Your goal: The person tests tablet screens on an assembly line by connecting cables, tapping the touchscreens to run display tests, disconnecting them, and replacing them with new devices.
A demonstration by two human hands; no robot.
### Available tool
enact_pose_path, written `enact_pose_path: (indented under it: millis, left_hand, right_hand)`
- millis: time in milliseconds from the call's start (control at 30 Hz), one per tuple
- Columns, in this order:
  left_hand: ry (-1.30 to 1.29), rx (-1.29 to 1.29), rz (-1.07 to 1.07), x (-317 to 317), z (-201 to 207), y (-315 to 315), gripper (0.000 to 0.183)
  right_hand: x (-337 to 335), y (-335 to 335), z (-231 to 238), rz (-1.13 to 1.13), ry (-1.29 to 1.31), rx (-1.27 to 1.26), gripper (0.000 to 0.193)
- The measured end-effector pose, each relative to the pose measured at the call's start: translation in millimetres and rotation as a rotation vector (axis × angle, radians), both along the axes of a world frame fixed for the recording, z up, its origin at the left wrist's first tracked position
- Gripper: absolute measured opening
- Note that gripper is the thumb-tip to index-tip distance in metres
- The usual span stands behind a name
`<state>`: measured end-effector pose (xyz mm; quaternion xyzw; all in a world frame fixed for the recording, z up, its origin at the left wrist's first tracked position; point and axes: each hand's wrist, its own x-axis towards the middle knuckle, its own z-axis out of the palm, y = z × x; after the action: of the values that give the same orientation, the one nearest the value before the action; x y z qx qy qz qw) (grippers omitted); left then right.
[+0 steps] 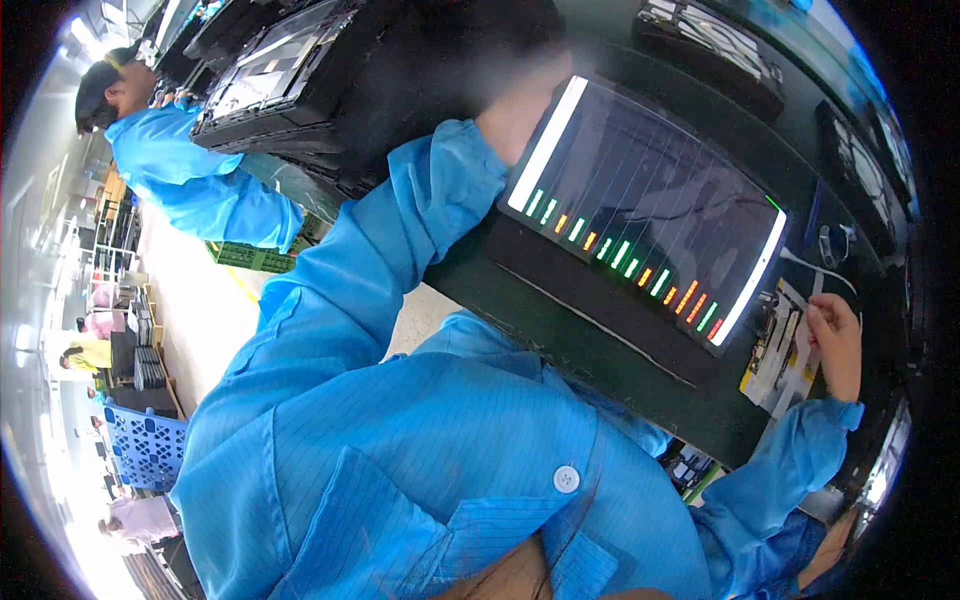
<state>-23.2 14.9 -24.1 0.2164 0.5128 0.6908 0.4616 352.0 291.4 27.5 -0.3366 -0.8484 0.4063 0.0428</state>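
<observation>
A display panel (650, 200) lies in front of me on a black block, lit with white bars at two edges and rows of green, orange and red marks. My left hand (525, 105) is at the panel's upper left corner; glare and blur hide its fingers. On the right, my right hand (836, 340) has thumb and fingertips pressed together beside a white strip (800, 370). Whatever they pinch is too small to make out. A small circuit board (765, 345) with yellow edges lies beside the strip. From the panel's right edge a white cable (820, 268) curves toward that hand.
The dark green tabletop (720, 430) runs under the panel. A tall stack of black trays (290, 100) stands on the left. More black trays (710, 55) lie along the far side. Beyond the stack a co-worker in blue (190, 170) works near a green crate (250, 256).
</observation>
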Motion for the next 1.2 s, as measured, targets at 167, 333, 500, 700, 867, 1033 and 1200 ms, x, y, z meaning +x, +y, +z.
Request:
enact_pose_path:
  millis: [167,333,500,700,867,1033,1200]
  left_hand:
    - [-0.134,0.045,-0.002,3,-1,2,0.052]
    - [-0.178,0.041,-0.003,14,10,1,0.052]
    - [-0.089,0.017,0.05,22,19,2,0.05]
    - [-0.17,-0.009,0.067,36,37,0,0.048]
    - [-0.147,-0.026,0.097,45,46,0,0.045]
    - [-0.2,-0.007,0.084,43,45,0,0.043]
    - [-0.183,0.008,0.073,42,42,0,0.041]
  right_hand:
    - [1,9,-6,-0.041,-0.013,0.048,0.015]
    - [1,11,-7,-0.083,-0.064,0.061,0.014]
    - [0,13,-9,-0.073,-0.06,0.107,0.016]
    - [3,16,-14,-0.144,-0.043,0.079,0.019]
    - [-1,3,-10,-0.216,-0.033,0.037,0.025]
    - [3,-47,-3,0.066,0.032,0.098,0.024]
    - [1,-60,-9,0.109,0.133,0.189,0.018]
